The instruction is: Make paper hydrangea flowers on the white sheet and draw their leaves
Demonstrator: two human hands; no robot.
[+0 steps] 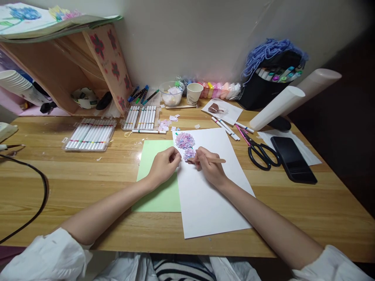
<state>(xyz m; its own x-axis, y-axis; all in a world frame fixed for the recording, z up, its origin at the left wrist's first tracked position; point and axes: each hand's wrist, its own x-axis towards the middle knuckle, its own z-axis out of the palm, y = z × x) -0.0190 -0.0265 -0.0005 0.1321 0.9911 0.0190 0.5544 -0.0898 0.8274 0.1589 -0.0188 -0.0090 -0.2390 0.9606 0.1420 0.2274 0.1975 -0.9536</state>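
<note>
My right hand grips a flat wooden craft stick, its far tip at the lower of two pink-and-purple flower heads. This smaller flower head sits just under a larger flower head, near the top left of a white sheet of paper. Left of the flowers, my left hand is closed, thumb and fingers pinched together at the sheet's edge; whatever they hold is too small to make out. Beneath that hand lies a light green sheet, partly covered by the white one.
Scissors and a phone lie at right. Marker cases stand left of paper scraps. Behind are a clear bowl, a paper cup and a black marker holder. A black cable curves at far left.
</note>
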